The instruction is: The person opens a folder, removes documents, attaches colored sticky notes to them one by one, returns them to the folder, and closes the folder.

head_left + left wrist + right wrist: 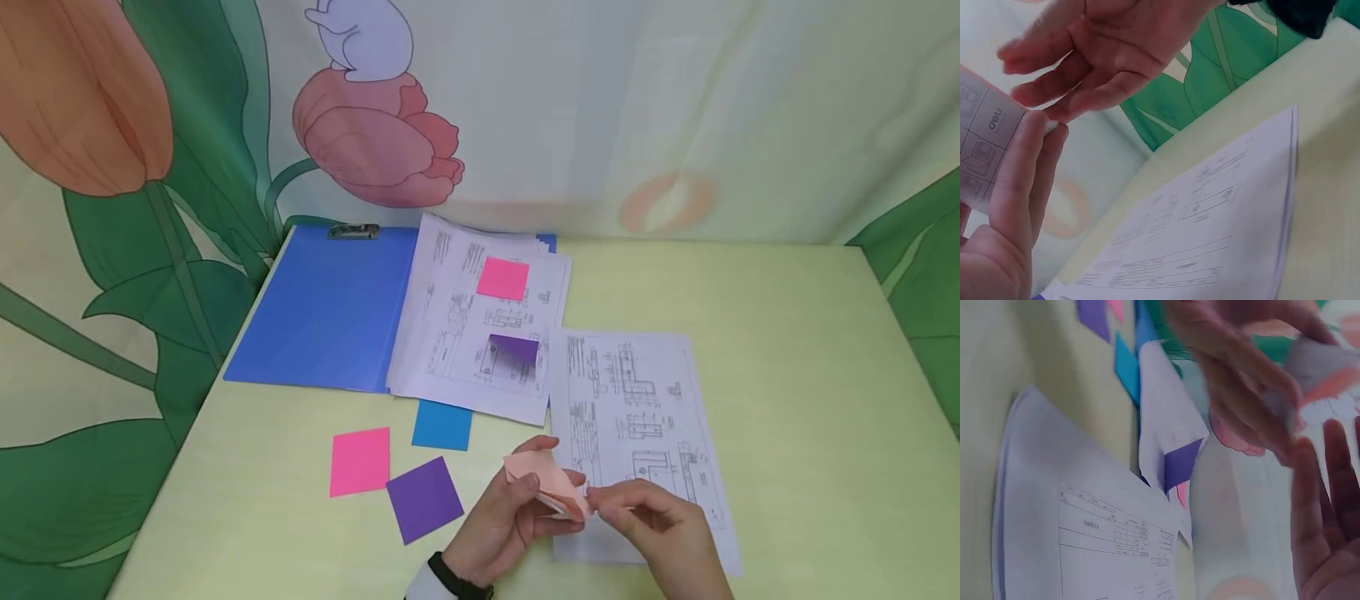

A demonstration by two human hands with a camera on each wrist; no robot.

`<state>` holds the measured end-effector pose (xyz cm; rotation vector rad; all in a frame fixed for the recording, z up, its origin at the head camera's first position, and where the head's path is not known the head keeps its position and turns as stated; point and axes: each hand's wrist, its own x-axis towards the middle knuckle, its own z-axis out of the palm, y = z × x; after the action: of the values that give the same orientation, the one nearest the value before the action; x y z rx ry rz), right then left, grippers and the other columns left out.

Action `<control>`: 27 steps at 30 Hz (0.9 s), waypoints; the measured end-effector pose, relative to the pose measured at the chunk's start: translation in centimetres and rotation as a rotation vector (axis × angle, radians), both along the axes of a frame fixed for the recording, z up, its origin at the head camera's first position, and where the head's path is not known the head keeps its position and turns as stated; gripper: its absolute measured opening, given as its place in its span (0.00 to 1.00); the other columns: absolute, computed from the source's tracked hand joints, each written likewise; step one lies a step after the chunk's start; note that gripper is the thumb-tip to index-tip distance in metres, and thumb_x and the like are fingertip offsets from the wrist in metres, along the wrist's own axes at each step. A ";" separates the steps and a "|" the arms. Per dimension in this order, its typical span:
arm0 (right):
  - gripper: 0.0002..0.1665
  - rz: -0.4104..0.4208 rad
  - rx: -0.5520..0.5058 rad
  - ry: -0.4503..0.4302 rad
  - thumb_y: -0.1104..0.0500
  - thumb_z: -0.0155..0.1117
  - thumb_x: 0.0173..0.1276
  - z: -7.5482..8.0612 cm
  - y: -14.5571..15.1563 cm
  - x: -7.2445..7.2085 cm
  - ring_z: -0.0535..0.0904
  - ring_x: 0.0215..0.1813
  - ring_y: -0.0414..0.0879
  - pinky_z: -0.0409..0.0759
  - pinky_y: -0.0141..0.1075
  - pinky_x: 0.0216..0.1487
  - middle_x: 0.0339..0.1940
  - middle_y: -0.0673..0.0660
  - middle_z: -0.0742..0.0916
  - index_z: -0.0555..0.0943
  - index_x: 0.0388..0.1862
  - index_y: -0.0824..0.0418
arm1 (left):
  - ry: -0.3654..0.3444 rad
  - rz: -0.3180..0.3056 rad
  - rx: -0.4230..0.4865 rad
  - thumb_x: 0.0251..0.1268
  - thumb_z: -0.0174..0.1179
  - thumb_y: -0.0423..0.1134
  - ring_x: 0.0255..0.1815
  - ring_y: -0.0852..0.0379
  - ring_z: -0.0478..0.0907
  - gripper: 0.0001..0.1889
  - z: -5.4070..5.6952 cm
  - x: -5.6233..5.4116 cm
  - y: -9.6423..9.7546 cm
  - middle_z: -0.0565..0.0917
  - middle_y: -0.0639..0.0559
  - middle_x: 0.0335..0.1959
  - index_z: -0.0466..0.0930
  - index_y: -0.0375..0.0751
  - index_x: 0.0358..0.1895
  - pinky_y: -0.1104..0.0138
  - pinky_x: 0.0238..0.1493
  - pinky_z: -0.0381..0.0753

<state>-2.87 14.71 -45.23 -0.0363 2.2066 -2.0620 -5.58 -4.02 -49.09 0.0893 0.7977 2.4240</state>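
A pad of peach sticky notes (549, 475) is tilted up in my left hand (510, 517), gripped between the thumb on top and the fingers beneath. Its grey-white backing (985, 137), with printed drawings and the word "deli", faces the left wrist view. At the pad's lower right corner, the thumb and index finger of my right hand (667, 525) pinch the edge. The other right fingers (1338, 456) are loosely bent. Below both hands lies a sheet with technical drawings (637, 433). Blur partly obscures the pad in the right wrist view.
A blue clipboard folder (322, 308) lies unfolded behind, bearing a stack of drawings (450, 333). Pink (502, 278) and purple (517, 348) notes sit on that stack. Pink (360, 462), purple (425, 500) and blue (442, 425) notes lie on the table. A patterned curtain (525, 108) hangs behind.
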 end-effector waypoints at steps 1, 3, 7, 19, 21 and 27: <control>0.06 0.015 0.027 0.079 0.70 0.64 0.58 -0.1 -0.1 0.1 0.80 0.44 0.44 0.77 0.30 0.43 0.38 0.57 0.86 0.82 0.36 0.66 | 0.020 -0.005 -0.010 0.69 0.48 0.38 0.46 0.48 0.80 0.23 0.2 -0.1 -0.1 0.78 0.41 0.49 0.57 0.45 0.65 0.56 0.47 0.77; 0.13 0.047 0.083 0.237 0.73 0.64 0.56 -0.3 -0.3 0.1 0.78 0.44 0.42 0.75 0.28 0.40 0.39 0.56 0.84 0.81 0.41 0.65 | 0.043 -0.021 -0.036 0.68 0.49 0.37 0.46 0.49 0.80 0.24 0.4 -0.2 -0.1 0.77 0.42 0.49 0.56 0.44 0.66 0.57 0.47 0.77; 0.23 0.101 0.107 0.443 0.77 0.65 0.52 -0.9 -0.5 0.0 0.76 0.41 0.42 0.73 0.28 0.36 0.42 0.57 0.84 0.80 0.48 0.67 | 0.055 -0.052 -0.048 0.69 0.50 0.37 0.47 0.50 0.80 0.25 0.7 -0.1 -0.1 0.78 0.43 0.49 0.55 0.44 0.67 0.57 0.48 0.77; 0.19 0.129 0.137 0.474 0.79 0.62 0.53 -1.7 -0.3 0.0 0.77 0.33 0.39 0.75 0.28 0.32 0.36 0.52 0.85 0.83 0.41 0.63 | 0.011 -0.070 -0.062 0.71 0.48 0.39 0.44 0.54 0.81 0.24 1.1 0.3 0.6 0.79 0.47 0.46 0.55 0.43 0.67 0.58 0.47 0.77; 0.18 0.119 0.136 0.459 0.79 0.61 0.54 -1.9 -0.3 0.0 0.77 0.31 0.38 0.75 0.27 0.30 0.36 0.50 0.85 0.83 0.42 0.64 | -0.007 -0.075 -0.061 0.70 0.50 0.40 0.43 0.55 0.81 0.25 1.1 0.3 0.6 0.79 0.47 0.46 0.55 0.44 0.66 0.59 0.46 0.78; 0.22 0.063 0.219 0.459 0.79 0.67 0.46 -2.3 -0.7 0.3 0.74 0.28 0.38 0.72 0.28 0.26 0.32 0.50 0.84 0.81 0.38 0.60 | -0.046 -0.083 -0.126 0.69 0.52 0.41 0.42 0.54 0.81 0.25 0.9 0.5 0.9 0.81 0.47 0.45 0.56 0.46 0.66 0.61 0.43 0.79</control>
<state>-2.58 13.98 -47.58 -0.6061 2.6328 -1.9122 -5.05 -3.16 -48.16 0.0180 0.9053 2.2840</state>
